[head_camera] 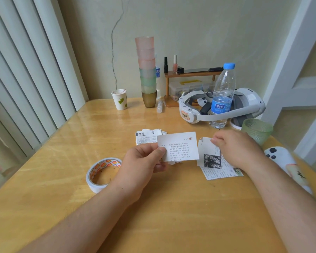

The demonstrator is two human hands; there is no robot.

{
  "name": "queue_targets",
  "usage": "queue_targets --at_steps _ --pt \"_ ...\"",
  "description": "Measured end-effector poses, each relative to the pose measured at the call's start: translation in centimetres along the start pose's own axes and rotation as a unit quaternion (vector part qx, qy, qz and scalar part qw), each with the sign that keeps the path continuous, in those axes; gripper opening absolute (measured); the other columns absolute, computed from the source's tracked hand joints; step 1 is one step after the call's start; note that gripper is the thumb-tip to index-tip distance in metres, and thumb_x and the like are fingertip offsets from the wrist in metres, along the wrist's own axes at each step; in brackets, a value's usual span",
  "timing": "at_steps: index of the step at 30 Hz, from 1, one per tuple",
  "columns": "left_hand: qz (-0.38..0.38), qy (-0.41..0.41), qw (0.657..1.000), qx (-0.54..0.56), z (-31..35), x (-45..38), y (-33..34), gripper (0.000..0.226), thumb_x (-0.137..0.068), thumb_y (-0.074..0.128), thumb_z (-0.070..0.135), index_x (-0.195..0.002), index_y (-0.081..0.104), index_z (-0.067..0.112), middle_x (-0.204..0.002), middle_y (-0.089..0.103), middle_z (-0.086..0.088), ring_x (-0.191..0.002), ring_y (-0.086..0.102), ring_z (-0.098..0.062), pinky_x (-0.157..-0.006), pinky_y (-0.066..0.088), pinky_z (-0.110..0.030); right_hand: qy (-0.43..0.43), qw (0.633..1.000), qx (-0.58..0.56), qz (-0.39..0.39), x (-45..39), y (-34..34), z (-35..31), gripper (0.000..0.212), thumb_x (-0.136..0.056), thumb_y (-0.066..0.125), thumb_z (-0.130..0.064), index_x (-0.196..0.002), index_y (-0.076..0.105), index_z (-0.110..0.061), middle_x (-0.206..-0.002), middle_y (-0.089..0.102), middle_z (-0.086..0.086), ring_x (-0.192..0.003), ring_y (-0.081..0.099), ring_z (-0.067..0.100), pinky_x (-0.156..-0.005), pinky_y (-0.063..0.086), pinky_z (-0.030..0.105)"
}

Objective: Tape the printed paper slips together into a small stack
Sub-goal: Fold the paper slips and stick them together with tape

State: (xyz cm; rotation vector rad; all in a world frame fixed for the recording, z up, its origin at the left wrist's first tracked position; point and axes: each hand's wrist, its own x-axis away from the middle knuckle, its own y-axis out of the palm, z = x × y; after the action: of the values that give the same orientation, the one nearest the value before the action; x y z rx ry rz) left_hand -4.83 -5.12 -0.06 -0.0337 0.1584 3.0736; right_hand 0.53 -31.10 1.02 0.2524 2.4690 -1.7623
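My left hand pinches a white printed paper slip by its left edge and holds it above the wooden table. To its right, my right hand pinches the top of another printed slip with a dark picture, lifted over more printed slips lying on the table. A small pile of slips lies behind the held slip. A roll of white tape with an orange-printed core lies flat to the left of my left wrist.
At the back stand a tall stack of coloured cups, a paper cup, a water bottle, a white headset and a small wooden shelf. A green glass and a white controller sit at the right edge.
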Motion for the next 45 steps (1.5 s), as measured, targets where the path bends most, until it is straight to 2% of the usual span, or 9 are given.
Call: queue_targets --at_steps 7,13,17,22,25,31,37,40,45 --pt "0.014 -0.005 1.0 0.014 -0.1 -0.2 -0.2 0.022 -0.104 0.06 0.006 -0.095 0.079 0.007 -0.077 0.076 -0.002 -0.065 0.064 -0.013 -0.086 0.061 -0.042 -0.048 0.988 -0.105 0.103 0.2 -0.2 -0.5 0.021 -0.102 0.062 -0.027 -0.084 0.073 -0.023 -0.082 0.06 -0.008 -0.083 0.054 0.019 -0.07 0.033 0.032" --pt "0.02 -0.004 1.0 0.022 -0.2 -0.4 -0.3 0.019 -0.104 0.058 0.006 -0.098 0.076 0.003 -0.07 0.073 0.002 -0.062 0.063 -0.012 -0.079 0.062 -0.035 0.036 0.948 -0.264 0.175 0.6 -0.3 -1.0 0.012 -0.101 0.064 -0.022 -0.098 0.074 -0.018 -0.074 0.069 -0.001 -0.069 0.062 0.018 -0.066 0.051 0.034" --pt "0.021 -0.002 0.999 0.031 -0.4 -0.4 -0.4 0.017 -0.104 0.059 0.005 -0.103 0.076 0.005 -0.072 0.073 0.001 -0.064 0.063 -0.015 -0.079 0.063 -0.037 0.106 0.875 -0.451 0.14 0.6 -0.2 -1.5 0.004 -0.101 0.064 -0.011 -0.102 0.066 -0.014 -0.088 0.075 0.004 -0.063 0.071 0.01 -0.06 0.056 0.024" --pt "0.017 0.002 0.999 0.029 -0.6 -0.7 -0.6 0.019 -0.104 0.06 0.004 -0.116 0.074 0.008 -0.081 0.076 0.0 -0.066 0.066 -0.016 -0.077 0.064 -0.034 0.146 0.729 -0.664 0.083 0.9 -0.8 -3.2 0.01 -0.096 0.06 0.007 -0.095 0.06 -0.002 -0.097 0.074 0.016 -0.06 0.073 0.017 -0.053 0.054 0.018" --pt "0.017 -0.001 0.999 0.029 -0.8 -0.8 -0.6 0.018 -0.103 0.06 0.004 -0.115 0.074 0.006 -0.084 0.077 -0.001 -0.066 0.066 -0.015 -0.076 0.063 -0.034 0.14 0.702 -0.695 0.063 1.3 -1.4 -3.7 0.023 -0.094 0.057 0.01 -0.105 0.061 -0.009 -0.097 0.074 0.015 -0.06 0.073 0.019 -0.049 0.052 0.018" --pt "0.018 0.001 0.999 0.032 -0.9 -1.0 -0.7 0.015 -0.103 0.061 0.003 -0.112 0.073 0.004 -0.086 0.077 -0.006 -0.066 0.067 -0.017 -0.076 0.064 -0.035 0.078 0.737 -0.671 0.001 2.5 -2.1 -4.7 0.003 -0.103 0.06 -0.012 -0.102 0.062 -0.015 -0.088 0.079 0.009 -0.062 0.072 0.025 -0.051 0.055 0.025" --pt "0.03 0.018 0.999 0.008 -1.1 -1.0 -0.8 0.014 -0.102 0.061 0.003 -0.11 0.072 0.001 -0.086 0.067 -0.014 -0.066 0.067 -0.018 -0.074 0.062 -0.034 -0.015 0.806 -0.59 -0.046 3.2 -1.5 -5.4 0.009 -0.098 0.065 -0.01 -0.094 0.074 -0.009 -0.098 0.078 0.015 -0.093 0.069 0.027 -0.091 0.053 0.044" --pt "0.02 0.026 0.999 0.002 -1.0 -0.9 -0.6 0.019 -0.103 0.059 0.003 -0.113 0.075 0.007 -0.094 0.075 -0.016 -0.067 0.069 -0.015 -0.074 0.062 -0.032 -0.019 0.813 -0.578 -0.066 3.5 -1.0 -5.8 0.01 -0.095 0.066 -0.005 -0.091 0.074 -0.001 -0.089 0.077 0.013 -0.083 0.068 0.021 -0.085 0.053 0.038" --pt "-0.007 0.03 0.999 -0.007 -0.5 -0.5 -0.4 0.019 -0.103 0.062 0.007 -0.116 0.075 0.01 -0.101 0.081 -0.009 -0.083 0.078 -0.021 -0.08 0.063 -0.033 0.004 0.828 -0.558 -0.058 3.4 -0.2 -6.0 0.013 -0.092 0.073 -0.008 -0.08 0.076 -0.012 -0.078 0.075 0.006 -0.076 0.065 0.017 -0.078 0.05 0.034"
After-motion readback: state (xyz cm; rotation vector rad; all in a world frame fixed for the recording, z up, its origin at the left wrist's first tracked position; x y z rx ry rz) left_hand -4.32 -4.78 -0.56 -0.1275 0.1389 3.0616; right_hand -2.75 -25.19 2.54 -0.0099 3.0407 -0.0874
